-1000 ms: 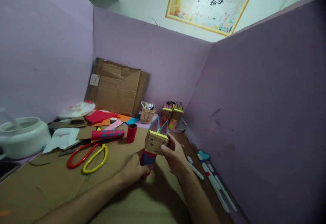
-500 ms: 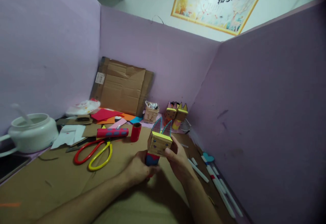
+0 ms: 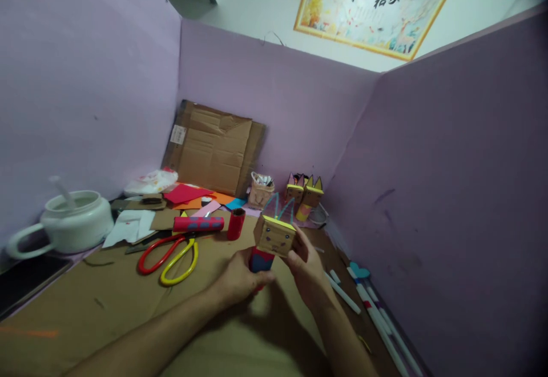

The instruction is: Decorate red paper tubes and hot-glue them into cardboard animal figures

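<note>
In front of me a small cardboard cat figure (image 3: 276,239) is held upright, between my two hands. Its box-shaped head has a drawn face, a yellow top edge and pointed ears outlined in blue; below is a red tube body with blue patches. My left hand (image 3: 240,279) is wrapped round that body, hiding its lower part. At the right side of the head, my right hand (image 3: 309,268) grips with thumb in front and fingers partly hidden behind. A short red tube (image 3: 236,224) stands just behind, to the left.
Scissors (image 3: 178,268) with red and yellow handles lie left, near a patterned red tube (image 3: 199,224). A white pot (image 3: 79,225) stands far left. Two similar cat figures (image 3: 314,193) and a small basket (image 3: 261,192) are at the back. White-barrelled markers (image 3: 377,311) line the right wall.
The camera has turned slightly left, so the scene sits further right. Both hands keep their hold on the cat figure, which has barely moved.
</note>
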`<state>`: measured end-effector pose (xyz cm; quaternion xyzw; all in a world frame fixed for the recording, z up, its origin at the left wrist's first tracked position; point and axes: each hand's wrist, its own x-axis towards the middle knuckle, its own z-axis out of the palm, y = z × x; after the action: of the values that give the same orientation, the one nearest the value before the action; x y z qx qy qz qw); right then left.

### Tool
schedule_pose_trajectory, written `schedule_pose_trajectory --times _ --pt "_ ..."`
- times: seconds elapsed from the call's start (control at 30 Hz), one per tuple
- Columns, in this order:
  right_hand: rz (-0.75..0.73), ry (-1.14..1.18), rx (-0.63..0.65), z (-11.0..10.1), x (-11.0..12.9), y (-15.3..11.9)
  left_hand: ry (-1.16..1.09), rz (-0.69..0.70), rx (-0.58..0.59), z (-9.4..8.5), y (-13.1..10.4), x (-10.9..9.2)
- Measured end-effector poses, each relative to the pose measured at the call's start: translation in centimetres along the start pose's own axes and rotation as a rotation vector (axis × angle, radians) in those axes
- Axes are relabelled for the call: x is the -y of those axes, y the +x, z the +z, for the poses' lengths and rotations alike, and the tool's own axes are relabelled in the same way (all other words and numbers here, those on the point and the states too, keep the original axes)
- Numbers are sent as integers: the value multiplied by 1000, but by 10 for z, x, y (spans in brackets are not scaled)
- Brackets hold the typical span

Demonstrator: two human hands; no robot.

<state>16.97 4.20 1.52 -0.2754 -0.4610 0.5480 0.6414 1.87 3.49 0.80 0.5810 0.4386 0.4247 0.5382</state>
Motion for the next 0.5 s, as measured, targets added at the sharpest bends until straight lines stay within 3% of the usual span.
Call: schedule_pose_trajectory --times 0.13,0.27,0.37,0.5 --pt "65 6 -27 5 8 0 45 46 43 0 -3 -1" --pt "167 129 -112 4 11 4 -48 104 103 -8 -5 -4" --pt "338 263 -206 -2 10 9 -121 19 -30 -16 -1 -5" --pt "457 380 -165 -8 9 13 -97 -52 -225 -26 9 -6"
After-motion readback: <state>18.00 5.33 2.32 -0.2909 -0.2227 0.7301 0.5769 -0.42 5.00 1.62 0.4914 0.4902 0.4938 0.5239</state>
